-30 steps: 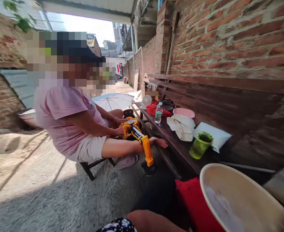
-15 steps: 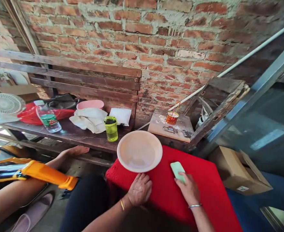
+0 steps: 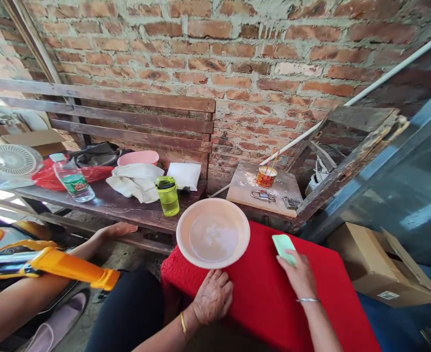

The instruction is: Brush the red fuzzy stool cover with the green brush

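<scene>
The right hand (image 3: 301,275) closes round a green bar (image 3: 282,243) over the desk (image 3: 266,298), right of the basin (image 3: 243,235) – long axis slanting away and leftward. The left hand (image 3: 214,296), loosely curled, is nearer the basin – any grip hidden.

the right hand (image 3: 300,277) partly hides the green bar (image 3: 283,245), and the left edge crops the orange toy (image 3: 68,266).

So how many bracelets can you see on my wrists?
2. A gold bracelet is on the wrist of your left hand, and a silver bracelet is on the wrist of your right hand. No others show.
</scene>
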`<state>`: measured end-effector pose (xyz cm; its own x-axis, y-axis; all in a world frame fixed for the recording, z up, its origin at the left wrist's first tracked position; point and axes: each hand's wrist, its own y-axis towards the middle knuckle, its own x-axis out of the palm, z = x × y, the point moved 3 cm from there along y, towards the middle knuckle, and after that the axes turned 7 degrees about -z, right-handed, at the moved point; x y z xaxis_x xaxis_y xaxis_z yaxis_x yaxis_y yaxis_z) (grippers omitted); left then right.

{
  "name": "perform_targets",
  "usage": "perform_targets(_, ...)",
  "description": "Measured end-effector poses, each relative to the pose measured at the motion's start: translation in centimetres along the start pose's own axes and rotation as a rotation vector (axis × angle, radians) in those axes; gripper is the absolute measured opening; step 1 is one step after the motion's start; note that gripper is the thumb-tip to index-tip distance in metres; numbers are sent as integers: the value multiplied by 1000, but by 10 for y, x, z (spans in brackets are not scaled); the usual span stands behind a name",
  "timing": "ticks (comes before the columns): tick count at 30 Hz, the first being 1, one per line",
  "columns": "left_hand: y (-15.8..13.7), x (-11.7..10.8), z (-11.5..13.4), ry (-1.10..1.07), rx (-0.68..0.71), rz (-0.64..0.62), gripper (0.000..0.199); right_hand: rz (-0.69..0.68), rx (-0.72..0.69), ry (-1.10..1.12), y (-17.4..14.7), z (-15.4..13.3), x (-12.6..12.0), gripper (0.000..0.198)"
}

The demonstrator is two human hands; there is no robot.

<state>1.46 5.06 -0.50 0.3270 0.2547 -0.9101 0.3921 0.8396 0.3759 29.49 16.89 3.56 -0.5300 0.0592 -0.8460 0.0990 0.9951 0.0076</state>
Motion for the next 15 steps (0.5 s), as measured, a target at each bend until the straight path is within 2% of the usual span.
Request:
perform_targets(3, -1, 2, 0, -14, -11, 2, 12, -127, -143, -89, 22, -69, 38, 36)
perform_targets(5, -2, 4, -1, -19, -17, 3, 13, -171, -202, -111, 34, -90, 54, 31)
perform_targets(7, -4, 5, -1, -21, -20, -4, 13, -195, -237, -123, 44, -94, 60, 28)
perform_targets(9, -4, 4, -1, -26, -19, -19, 14, -206, -224, -145, 53, -81, 55, 27)
perform_targets(11, -4, 3, -1, -36, -15, -31, 14, -195, -149, -168, 63, -52, 38, 29)
perform_targets(15, -3, -1, 0, -52, -13, -53, 13, -116, 120, -229, 75, 43, -28, 43)
